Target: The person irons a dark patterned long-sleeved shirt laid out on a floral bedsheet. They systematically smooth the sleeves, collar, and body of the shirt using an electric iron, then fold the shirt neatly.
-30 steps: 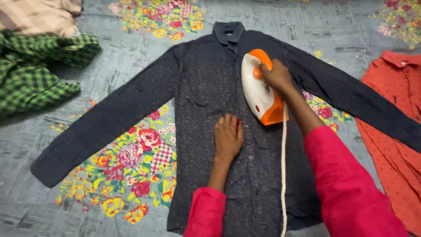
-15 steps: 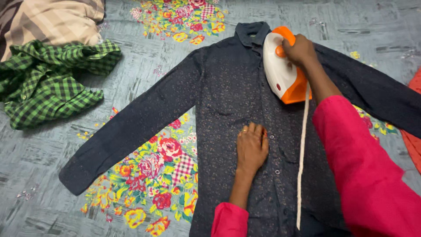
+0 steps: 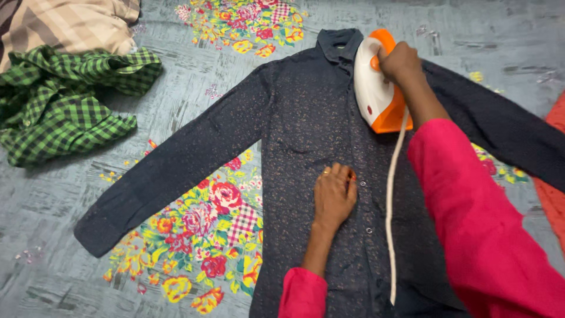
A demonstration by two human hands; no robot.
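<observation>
- Two hands on a dark shirt [image 3: 306, 129] spread flat over a floral sheet [image 3: 200, 235].
- Right hand [image 3: 400, 62] clenched round the orange-white iron [image 3: 376, 88], near the collar.
- Left hand [image 3: 334, 197] lies flat, fingers released, on the button strip.
- Green checked shirt [image 3: 59, 106] heaped far left.

dark dotted shirt [image 3: 306, 118] | spread flat, front up | white-orange iron [image 3: 378, 88] | near collar, apparently soleplate down

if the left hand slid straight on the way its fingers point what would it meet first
The left hand lies flat on the shirt, fingers pointing up toward the collar. Straight on is more shirt front, then probably the iron, slightly right.
</observation>
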